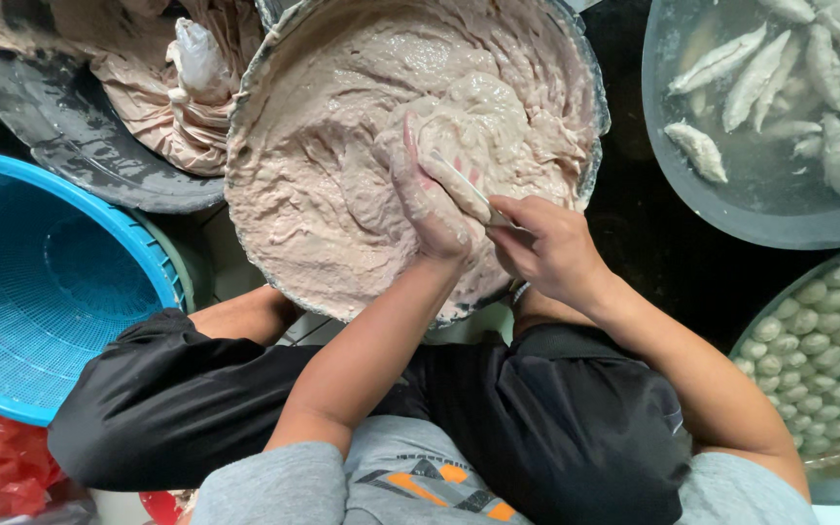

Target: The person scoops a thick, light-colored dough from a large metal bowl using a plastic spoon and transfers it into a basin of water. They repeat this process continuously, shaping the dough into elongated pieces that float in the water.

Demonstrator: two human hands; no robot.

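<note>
A big round basin full of pale pinkish-grey paste sits in front of me. My left hand, smeared with paste, is closed around a lump of paste just above the mass. My right hand grips a paste-coated spoon, whose tip lies against the left hand's fingers. Both forearms reach over my lap, which is covered by a black apron.
A blue plastic sieve basket stands at the left. A dark tub with a paste-smeared bag is at upper left. A basin of water holding several elongated pieces is upper right. A tray of round balls is at right.
</note>
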